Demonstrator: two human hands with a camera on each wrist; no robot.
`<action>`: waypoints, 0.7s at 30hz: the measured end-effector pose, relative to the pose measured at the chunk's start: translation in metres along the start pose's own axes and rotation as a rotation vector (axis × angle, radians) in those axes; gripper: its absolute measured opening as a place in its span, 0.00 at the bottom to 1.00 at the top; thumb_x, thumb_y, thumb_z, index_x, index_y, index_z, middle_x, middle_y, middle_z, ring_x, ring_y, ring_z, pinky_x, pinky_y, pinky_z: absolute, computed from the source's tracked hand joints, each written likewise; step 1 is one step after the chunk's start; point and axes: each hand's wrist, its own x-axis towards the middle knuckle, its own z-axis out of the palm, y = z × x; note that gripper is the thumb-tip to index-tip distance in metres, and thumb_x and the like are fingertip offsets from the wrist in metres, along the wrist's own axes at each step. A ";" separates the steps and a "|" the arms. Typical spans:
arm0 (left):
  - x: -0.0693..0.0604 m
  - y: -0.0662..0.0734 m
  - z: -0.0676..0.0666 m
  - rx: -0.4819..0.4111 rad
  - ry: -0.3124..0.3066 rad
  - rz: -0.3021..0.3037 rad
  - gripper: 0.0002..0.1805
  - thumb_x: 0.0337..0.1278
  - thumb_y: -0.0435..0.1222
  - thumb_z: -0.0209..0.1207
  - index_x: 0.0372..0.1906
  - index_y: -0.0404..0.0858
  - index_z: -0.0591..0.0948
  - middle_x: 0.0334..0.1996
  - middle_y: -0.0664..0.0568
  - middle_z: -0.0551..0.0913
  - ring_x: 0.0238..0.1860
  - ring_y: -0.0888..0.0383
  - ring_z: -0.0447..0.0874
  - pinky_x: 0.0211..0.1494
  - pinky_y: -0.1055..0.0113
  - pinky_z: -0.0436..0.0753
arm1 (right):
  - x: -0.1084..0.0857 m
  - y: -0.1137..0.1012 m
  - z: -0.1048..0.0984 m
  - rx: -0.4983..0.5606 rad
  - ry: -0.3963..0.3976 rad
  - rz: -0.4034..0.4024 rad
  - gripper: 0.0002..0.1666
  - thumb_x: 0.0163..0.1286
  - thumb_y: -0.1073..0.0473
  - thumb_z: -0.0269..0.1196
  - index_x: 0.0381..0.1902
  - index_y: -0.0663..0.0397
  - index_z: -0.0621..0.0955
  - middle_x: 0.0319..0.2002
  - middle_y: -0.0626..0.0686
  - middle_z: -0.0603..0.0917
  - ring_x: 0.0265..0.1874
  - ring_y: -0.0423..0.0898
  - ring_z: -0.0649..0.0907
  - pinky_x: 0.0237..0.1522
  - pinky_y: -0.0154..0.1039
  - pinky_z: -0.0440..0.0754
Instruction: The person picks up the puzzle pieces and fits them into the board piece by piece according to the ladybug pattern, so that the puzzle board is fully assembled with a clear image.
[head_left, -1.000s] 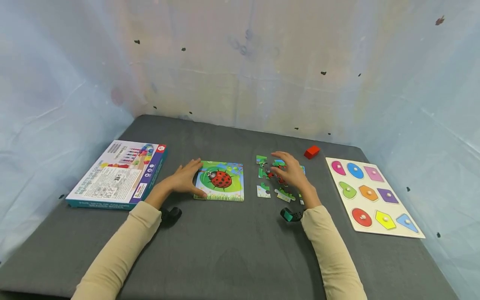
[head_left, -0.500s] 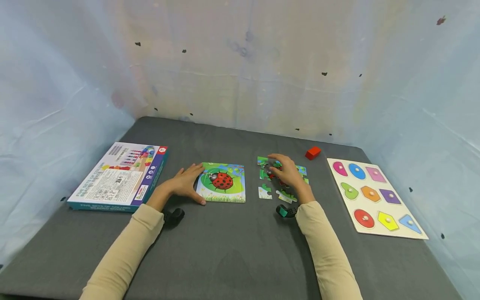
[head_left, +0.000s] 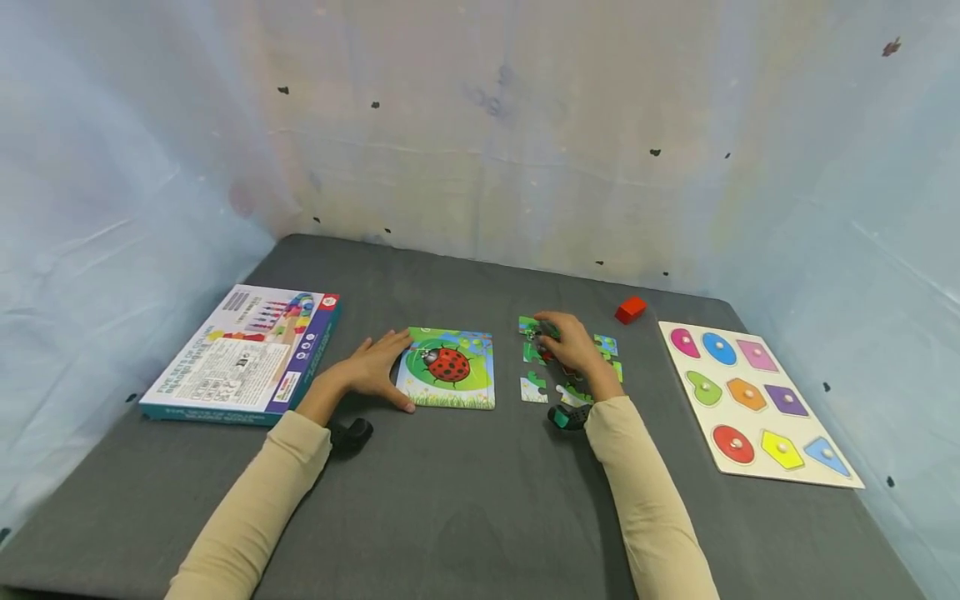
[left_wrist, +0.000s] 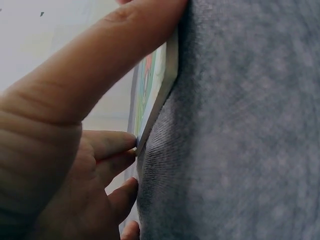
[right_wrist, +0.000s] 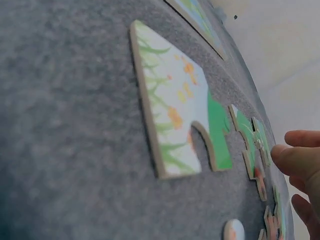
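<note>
A square ladybug board (head_left: 447, 369) lies flat left of the loose puzzle pieces (head_left: 533, 387). My left hand (head_left: 367, 371) spreads round its left side, fingers at the upper corner and thumb by the lower one; the left wrist view shows that thumb (left_wrist: 100, 60) along the board's edge (left_wrist: 170, 65). Over the pieces, my right hand (head_left: 576, 346) pinches a dark green puzzle piece (head_left: 551, 329), seemingly tilted, between thumb and fingers. In the right wrist view my right hand (right_wrist: 302, 170) is beside several pieces, a white-and-green one (right_wrist: 172, 107) nearest the camera; the pinched piece cannot be made out there.
At the left lies a flat game box (head_left: 240, 354). A red block (head_left: 631, 310) sits beyond the pieces, and a wooden shape board (head_left: 757, 400) with coloured knobbed shapes lies at the right. Pale sheeting (head_left: 480, 167) hangs behind the grey table (head_left: 450, 517).
My right hand has moved down and slightly left, and its fingers have closed round a piece. My left hand stays by the board, its thumb now off the picture at the lower corner.
</note>
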 end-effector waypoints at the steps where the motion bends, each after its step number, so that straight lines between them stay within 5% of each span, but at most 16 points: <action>1: 0.000 0.000 0.000 0.000 0.002 0.001 0.65 0.31 0.58 0.72 0.72 0.31 0.52 0.72 0.37 0.47 0.72 0.39 0.37 0.67 0.38 0.38 | 0.001 0.001 0.001 -0.005 -0.001 -0.007 0.23 0.64 0.67 0.61 0.58 0.64 0.75 0.56 0.62 0.76 0.57 0.59 0.73 0.59 0.56 0.67; 21: 0.000 -0.003 0.001 -0.010 -0.003 -0.004 0.65 0.31 0.60 0.71 0.72 0.34 0.51 0.73 0.41 0.46 0.73 0.42 0.36 0.68 0.40 0.36 | 0.008 0.001 0.012 -0.066 0.004 -0.071 0.20 0.65 0.69 0.59 0.55 0.66 0.75 0.47 0.64 0.79 0.53 0.61 0.73 0.60 0.58 0.63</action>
